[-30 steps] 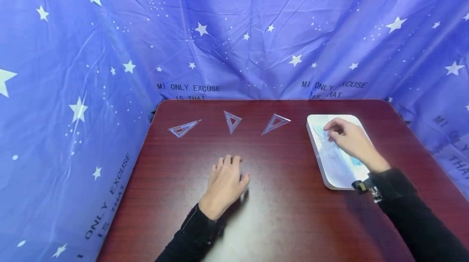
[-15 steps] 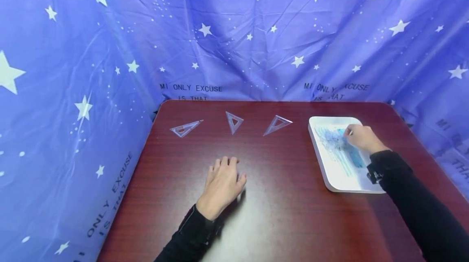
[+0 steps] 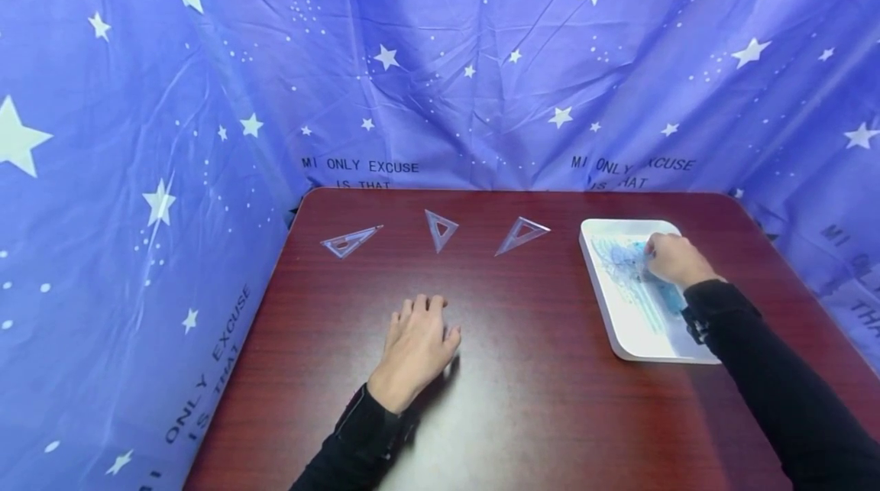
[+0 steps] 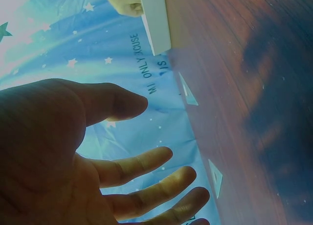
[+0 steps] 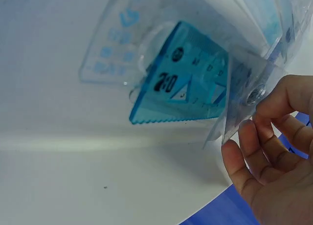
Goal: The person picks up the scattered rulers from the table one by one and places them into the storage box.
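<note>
My right hand (image 3: 677,260) reaches into a white tray (image 3: 629,342). In the right wrist view its thumb and fingertips pinch the edge of a clear plastic ruler (image 5: 239,85) with a small round hole. Beside that lies a blue toothed ruler (image 5: 195,95), overlapping other clear plastic pieces (image 5: 110,63). My left hand (image 3: 415,350) is held over the table's middle with fingers spread and nothing in them. Beyond it, three clear set squares lie in a loose row: the left one (image 3: 330,245), the middle one (image 3: 433,225) and the right one (image 3: 510,239).
A dark red wooden table (image 3: 522,399) carries everything. Blue star-patterned curtains (image 3: 440,79) hang behind it and along both sides. The tray stands near the table's right side, its low rim around the loose plastic pieces.
The right hand has moved from over the tray's left part to its right part, down among the plastic pieces. The left hand and the three set squares stay about where they were.
</note>
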`<state>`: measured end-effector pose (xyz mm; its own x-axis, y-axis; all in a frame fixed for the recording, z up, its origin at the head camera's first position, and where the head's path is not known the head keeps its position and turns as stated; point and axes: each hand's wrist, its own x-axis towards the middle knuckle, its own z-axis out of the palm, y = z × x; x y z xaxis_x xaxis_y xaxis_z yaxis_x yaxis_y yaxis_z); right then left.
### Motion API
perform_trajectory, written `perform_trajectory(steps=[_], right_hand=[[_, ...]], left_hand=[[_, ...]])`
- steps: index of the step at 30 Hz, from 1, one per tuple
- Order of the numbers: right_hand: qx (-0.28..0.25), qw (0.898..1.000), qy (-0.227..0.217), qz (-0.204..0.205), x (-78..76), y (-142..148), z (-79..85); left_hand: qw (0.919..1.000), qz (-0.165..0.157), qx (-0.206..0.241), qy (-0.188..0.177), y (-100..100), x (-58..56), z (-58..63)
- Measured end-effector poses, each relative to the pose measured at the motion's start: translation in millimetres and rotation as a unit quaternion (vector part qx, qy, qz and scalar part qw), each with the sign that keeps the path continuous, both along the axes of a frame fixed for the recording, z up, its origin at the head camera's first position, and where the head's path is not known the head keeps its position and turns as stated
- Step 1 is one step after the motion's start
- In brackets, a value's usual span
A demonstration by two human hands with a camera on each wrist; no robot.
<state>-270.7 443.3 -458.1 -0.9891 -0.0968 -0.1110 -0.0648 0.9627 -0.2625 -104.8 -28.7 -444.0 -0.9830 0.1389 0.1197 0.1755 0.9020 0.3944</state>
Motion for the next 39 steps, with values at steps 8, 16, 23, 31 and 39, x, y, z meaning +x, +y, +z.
perform_trajectory(steps=[8,16,23,31,39], right_hand=[[-0.009,1.0,-0.004,0.0,-0.2,1.4,3.5],[-0.039,0.999,0.006,0.021,13.5,-15.0,35.8],[-0.06,0.996,0.054,0.037,41.8,-54.5,62.3],[-0.101,0.983,0.135,0.07,86.9,-110.9,78.5],[-0.139,0.98,0.112,0.089,137.8,-140.4,71.3]], left_hand=[[1.0,-0.004,0.003,0.001,-3.2,-4.4,-2.8],[1.0,0.0,0.008,-0.001,-9.5,-12.5,-3.6],[0.9993,0.005,0.013,-0.034,-19.0,-22.1,-6.2],[0.9984,0.02,0.005,-0.052,-45.3,-42.5,-3.2],[0.9992,-0.006,0.013,-0.038,-80.1,-83.8,-16.9]])
